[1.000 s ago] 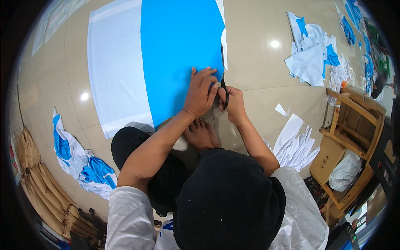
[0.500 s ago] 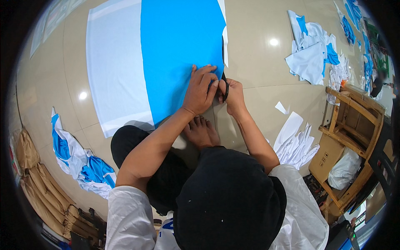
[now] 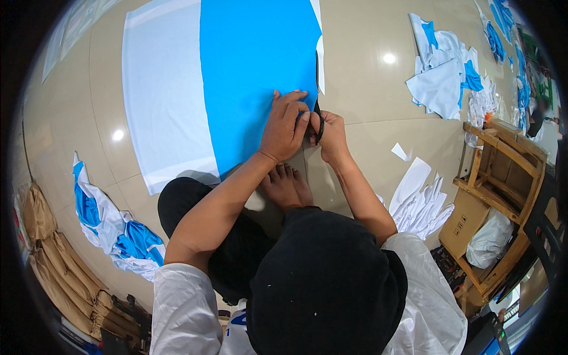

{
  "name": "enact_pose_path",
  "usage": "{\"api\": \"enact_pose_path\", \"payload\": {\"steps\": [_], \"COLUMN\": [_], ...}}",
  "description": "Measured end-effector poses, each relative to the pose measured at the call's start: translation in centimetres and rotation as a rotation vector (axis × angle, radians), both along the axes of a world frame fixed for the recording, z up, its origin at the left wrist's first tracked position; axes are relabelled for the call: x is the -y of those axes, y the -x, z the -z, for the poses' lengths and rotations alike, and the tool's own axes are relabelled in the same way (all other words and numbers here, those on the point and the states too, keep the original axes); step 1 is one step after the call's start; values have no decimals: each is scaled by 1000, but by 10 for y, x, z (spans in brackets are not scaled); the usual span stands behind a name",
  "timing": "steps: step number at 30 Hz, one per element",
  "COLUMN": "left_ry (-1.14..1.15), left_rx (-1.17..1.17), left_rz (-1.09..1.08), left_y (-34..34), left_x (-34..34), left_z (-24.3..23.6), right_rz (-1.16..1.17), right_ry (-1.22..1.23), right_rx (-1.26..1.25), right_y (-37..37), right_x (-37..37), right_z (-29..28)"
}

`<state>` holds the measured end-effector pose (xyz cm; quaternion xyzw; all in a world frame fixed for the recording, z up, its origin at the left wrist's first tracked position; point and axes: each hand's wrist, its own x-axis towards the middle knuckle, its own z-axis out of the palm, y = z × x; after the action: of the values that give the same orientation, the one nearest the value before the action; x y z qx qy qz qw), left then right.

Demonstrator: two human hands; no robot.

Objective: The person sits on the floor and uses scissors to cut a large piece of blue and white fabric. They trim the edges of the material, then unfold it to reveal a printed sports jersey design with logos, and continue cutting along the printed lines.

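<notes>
Scissors (image 3: pixel 320 127) are sitting in right hand (image 3: pixel 332 136), fingers curling round black handles, blades running along right edge of blue-and-white fabric (image 3: pixel 254 59). Fabric's lying flat on tiled floor (image 3: pixel 367 77). Left hand (image 3: pixel 284 127) is resting on blue part; can't tell if it's pinching any cloth. White scraps (image 3: pixel 411 189) are lying off to right.

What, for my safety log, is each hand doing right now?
Left hand: on the blue cloth, fingers bent; whether it pinches the edge cannot be told.
Right hand: closed, holding the scissors.
</notes>
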<state>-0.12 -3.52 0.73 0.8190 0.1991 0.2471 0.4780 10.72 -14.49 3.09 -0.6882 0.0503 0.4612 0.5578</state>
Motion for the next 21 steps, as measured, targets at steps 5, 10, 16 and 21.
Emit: {"api": "enact_pose_path", "payload": {"steps": [5, 10, 16, 21], "left_ry": [14, 37, 51, 46], "left_rx": [4, 17, 25, 20], "left_rz": [-10, -4, -4, 0], "left_y": [0, 1, 3, 3], "left_x": [-1, -2, -4, -4], "left_z": [-2, -3, -3, -5], "right_rz": [1, 2, 1, 25], "right_ry": [10, 12, 21, -20], "right_rx": [3, 12, 15, 12], "right_y": [1, -2, -7, -6], "right_x": [-1, -2, -10, -12], "right_z": [-3, -2, -2, -1]}}
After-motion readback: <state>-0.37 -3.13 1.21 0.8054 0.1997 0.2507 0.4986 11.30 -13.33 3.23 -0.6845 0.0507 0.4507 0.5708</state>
